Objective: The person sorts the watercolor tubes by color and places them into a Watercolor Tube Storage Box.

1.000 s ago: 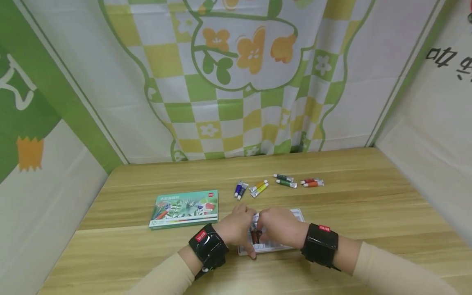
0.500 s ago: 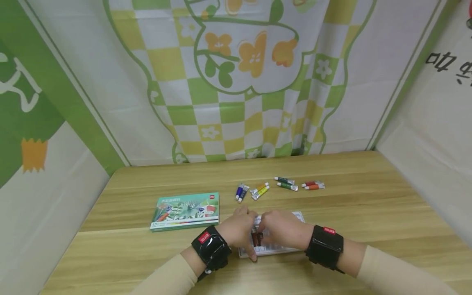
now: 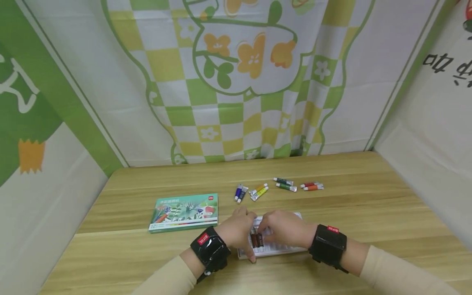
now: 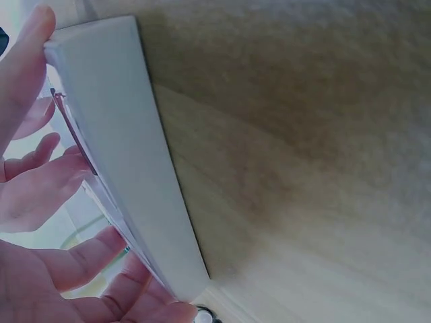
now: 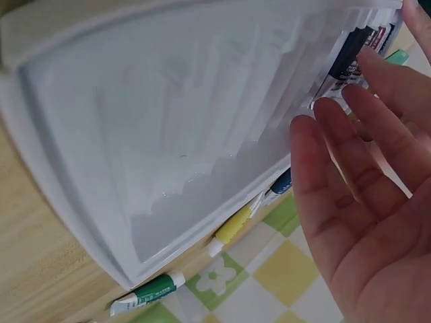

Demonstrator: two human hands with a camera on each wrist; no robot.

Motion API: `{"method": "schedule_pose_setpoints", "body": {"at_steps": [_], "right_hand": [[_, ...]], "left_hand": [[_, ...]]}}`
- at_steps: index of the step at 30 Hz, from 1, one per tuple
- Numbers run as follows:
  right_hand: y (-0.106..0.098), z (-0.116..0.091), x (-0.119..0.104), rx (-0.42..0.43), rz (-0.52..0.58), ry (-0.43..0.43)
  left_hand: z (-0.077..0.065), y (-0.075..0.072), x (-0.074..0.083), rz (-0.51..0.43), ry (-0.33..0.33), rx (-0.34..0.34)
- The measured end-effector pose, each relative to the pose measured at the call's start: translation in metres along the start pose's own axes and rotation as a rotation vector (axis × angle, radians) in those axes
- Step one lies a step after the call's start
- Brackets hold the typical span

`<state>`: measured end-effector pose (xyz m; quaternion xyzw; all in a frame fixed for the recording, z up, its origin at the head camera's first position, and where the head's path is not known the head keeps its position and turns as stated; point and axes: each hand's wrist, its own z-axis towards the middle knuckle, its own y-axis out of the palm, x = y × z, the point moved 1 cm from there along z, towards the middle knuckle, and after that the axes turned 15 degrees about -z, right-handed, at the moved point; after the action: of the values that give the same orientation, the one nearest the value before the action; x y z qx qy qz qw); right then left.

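Observation:
A white slotted paint tray (image 3: 282,250) lies on the table in front of me. My left hand (image 3: 240,230) holds its left end, thumb on the near edge and fingers at the far edge, as the left wrist view also shows. Two dark brown paint tubes (image 3: 257,241) lie side by side in the tray next to that hand. My right hand (image 3: 284,228) is over the tray, a fingertip touching a dark tube (image 5: 349,55) in the right wrist view. Its other fingers are loosely bent, apart from the tube. Several slots (image 5: 202,121) beside it hold nothing.
A green paint box (image 3: 184,211) lies left of the tray. Behind the tray lie paint tubes in pairs: blue (image 3: 238,191), yellow (image 3: 260,192), green (image 3: 286,187) and red-orange (image 3: 312,187). A patterned curtain (image 3: 236,123) hangs behind the table.
The second brown tube, held in the right fingers before, now lies flat beside the first one. The right fingers have eased a little off it. The left hand keeps its hold on the tray.

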<state>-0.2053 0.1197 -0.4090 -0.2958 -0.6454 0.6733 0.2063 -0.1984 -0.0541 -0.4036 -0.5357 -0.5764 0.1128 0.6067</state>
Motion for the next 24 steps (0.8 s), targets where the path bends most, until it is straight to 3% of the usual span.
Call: {"method": "schedule_pose_setpoints", "body": {"at_steps": [5,11,19,24], "right_hand": [[-0.006,0.001,0.007,0.004,0.080,0.013],[-0.016,0.008,0.033,0.053,0.170,0.075],[-0.028,0.016,0.095,0.132,0.251,0.344],[-0.030,0.022,0.127,0.174,0.253,0.448]], "left_hand": [[0.001,0.002,-0.001,0.006,0.002,0.003],[0.000,0.001,-0.002,0.008,-0.014,0.007],[-0.003,-0.001,-0.001,0.010,-0.018,0.019],[-0.001,0.002,-0.001,0.003,-0.015,0.021]]}}
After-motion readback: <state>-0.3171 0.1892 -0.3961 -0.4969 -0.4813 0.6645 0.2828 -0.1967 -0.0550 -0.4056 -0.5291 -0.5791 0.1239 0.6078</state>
